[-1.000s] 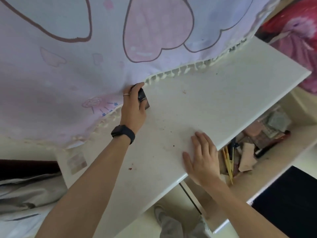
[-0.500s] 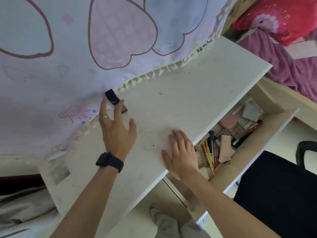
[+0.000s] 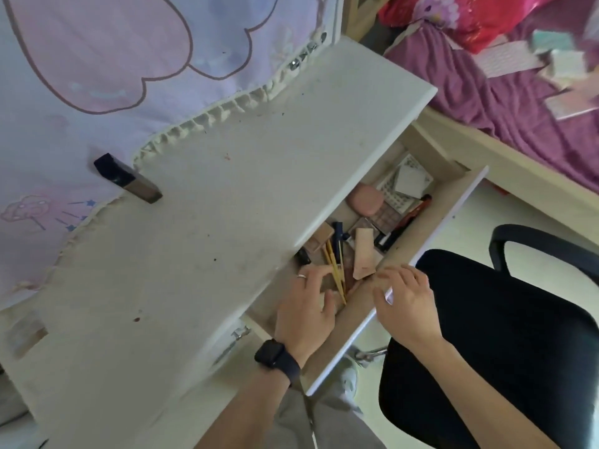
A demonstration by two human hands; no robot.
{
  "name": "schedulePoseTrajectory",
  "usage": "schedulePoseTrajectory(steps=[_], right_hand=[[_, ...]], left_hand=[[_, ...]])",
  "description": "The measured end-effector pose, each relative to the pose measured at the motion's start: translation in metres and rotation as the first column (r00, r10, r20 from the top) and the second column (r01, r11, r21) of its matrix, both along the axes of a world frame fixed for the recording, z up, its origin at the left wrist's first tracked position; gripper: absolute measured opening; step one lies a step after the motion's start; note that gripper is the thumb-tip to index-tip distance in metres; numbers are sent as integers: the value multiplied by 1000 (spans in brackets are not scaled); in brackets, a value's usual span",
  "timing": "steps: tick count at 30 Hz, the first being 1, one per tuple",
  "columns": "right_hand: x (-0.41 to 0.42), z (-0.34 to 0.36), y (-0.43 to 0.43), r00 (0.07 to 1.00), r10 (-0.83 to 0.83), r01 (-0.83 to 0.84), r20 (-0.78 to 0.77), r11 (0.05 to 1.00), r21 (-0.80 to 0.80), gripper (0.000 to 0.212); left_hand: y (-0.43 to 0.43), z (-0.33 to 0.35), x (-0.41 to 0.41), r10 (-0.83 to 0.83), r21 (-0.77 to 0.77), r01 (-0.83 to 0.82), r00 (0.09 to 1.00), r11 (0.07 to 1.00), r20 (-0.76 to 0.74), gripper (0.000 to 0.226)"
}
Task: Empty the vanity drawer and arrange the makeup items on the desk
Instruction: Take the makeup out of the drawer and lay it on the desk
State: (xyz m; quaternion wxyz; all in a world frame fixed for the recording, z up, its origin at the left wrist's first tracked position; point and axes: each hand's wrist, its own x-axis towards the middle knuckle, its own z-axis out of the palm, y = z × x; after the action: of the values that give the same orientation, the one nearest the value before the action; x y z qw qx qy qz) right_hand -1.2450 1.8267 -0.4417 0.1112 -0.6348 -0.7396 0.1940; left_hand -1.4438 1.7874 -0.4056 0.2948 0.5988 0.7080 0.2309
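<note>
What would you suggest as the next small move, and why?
Probably close the left hand on the yellow sticks and lift them to the desk: its fingers are at them in the drawer, while the right hand rests on its front.

Both forearms reach forward side by side, palms down. The left hand (image 3: 304, 307), with a ring (image 3: 301, 276) on one finger and a dark watch (image 3: 275, 358) on its wrist, bends its fingers downward. Whether it grips anything is hidden. The right hand (image 3: 405, 306) lies just beside it, fingers loosely curved.
</note>
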Motion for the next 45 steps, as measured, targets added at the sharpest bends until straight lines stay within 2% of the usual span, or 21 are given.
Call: schedulePoseTrajectory(steps=[2,4,7,10,12,15,19,22,26,29,32,36,39,41,42,45], right_hand=[[27,-9,7,997,-20,24,80,998,-53,26],[43,-18,17,994,43,-38,101,998,-49,29],[54,-22,46,995,40,-41,93,999,9,24],[54,-22,97,994,-16,12,107,999,33,26],[52,-24,139,985,-4,6,175,1000,-11,35],[46,-28,190,956,49,-12,289,991,-130,48],[38,-39,228,914,161,-50,373,956,-290,80],[33,-54,244,897,205,-72,392,942,-327,94],[35,-64,259,870,245,-144,428,956,-255,87],[39,-61,261,861,241,-155,447,963,-220,67],[39,-44,253,930,170,-102,325,971,-215,60],[46,-1,225,999,21,-30,-38,966,-256,64],[39,45,183,955,-78,-22,-287,944,-330,68],[18,77,147,902,-99,-61,-421,935,-349,72],[6,90,126,875,-102,-89,-474,927,-364,66],[-33,110,64,807,-114,-173,-580,892,-417,56]], left_hand=[[18,-11,26,-19,-130,29,997,991,75,39],[40,-23,47,-27,-194,47,994,980,101,38],[74,-40,72,-59,-250,69,997,966,47,48],[101,-53,85,-97,-277,69,991,958,-89,51],[113,-62,89,-112,-275,61,978,959,-174,58],[119,-81,92,-130,-321,58,970,945,-206,74],[121,-101,95,-158,-334,56,945,941,-287,76],[126,-103,98,-151,-339,56,954,939,-261,72],[133,-96,97,-123,-312,56,972,948,-198,65],[131,-74,93,-61,-298,31,994,954,-92,62],[120,-40,87,5,-281,2,1000,960,24,48],[98,5,69,5,-221,22,993,975,122,29],[77,35,42,112,-191,-67,965,979,236,43],[62,53,16,238,-205,-171,898,964,369,58],[54,60,2,285,-196,-221,865,955,412,61],[33,74,-49,418,-160,-388,808,908,416,61]])
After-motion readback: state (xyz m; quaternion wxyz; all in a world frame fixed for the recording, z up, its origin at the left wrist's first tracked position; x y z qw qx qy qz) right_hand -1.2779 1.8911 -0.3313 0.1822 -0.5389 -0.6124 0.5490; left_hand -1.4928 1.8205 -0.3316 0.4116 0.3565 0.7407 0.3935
